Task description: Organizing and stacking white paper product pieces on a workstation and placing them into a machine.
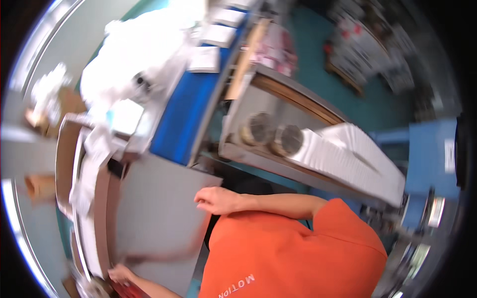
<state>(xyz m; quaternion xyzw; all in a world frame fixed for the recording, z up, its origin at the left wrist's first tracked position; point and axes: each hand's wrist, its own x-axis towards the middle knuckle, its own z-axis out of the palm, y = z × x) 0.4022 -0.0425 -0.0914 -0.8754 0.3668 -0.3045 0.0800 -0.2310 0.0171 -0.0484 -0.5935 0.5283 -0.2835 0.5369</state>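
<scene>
My right hand [216, 200] is above the right edge of the grey tabletop [159, 208], its fingers curled in and nothing showing in them. At the lower left, my left hand [120, 273] is by the near end of an open cardboard box [102, 218]. Motion blurs its fingers, so I cannot tell whether they touch the box or grip anything. A red thing [130, 290] lies just below that hand, its kind unclear. White plastic lining [97, 149] hangs over the box's rim.
A blue conveyor belt [180, 114] carries several white stacks [204, 59] beyond the tabletop. On its left is a large heap of white plastic [144, 54]. A metal-edged tray [278, 162] at the right holds two round metal-looking pieces [288, 139] and a long row of white sheets [348, 159].
</scene>
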